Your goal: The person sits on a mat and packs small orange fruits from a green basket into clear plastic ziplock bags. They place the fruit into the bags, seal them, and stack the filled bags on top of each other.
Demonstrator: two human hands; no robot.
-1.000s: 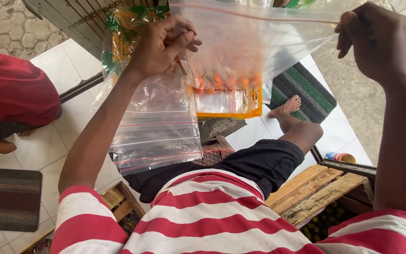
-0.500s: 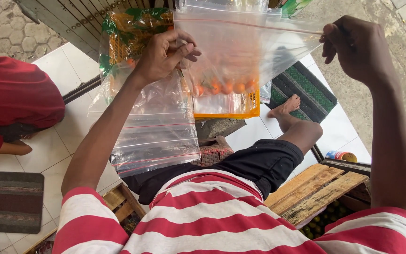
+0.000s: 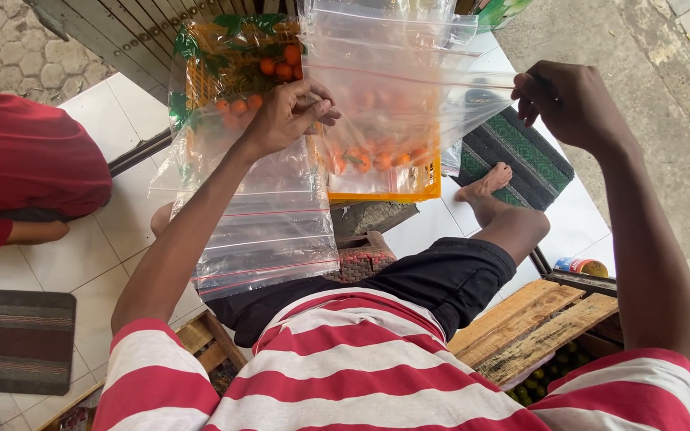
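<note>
A: Item 1?
B: Clear zip bag (image 3: pixel 409 104), stretched flat at chest height between both hands. Left hand (image 3: pixel 289 112) closed, fingers pinching its left edge; right hand (image 3: pixel 573 100) closed, pinching its right corner.

A: Item 2?
B: Stack of clear bags (image 3: pixel 269 215), hanging beneath the left hand over the lap.

A: Behind the bag?
B: Yellow crate (image 3: pixel 385 187) of small orange fruit (image 3: pixel 361 160) on the white tiled floor (image 3: pixel 113 120); green mat (image 3: pixel 521 156) beside a bare foot (image 3: pixel 485 182).
</note>
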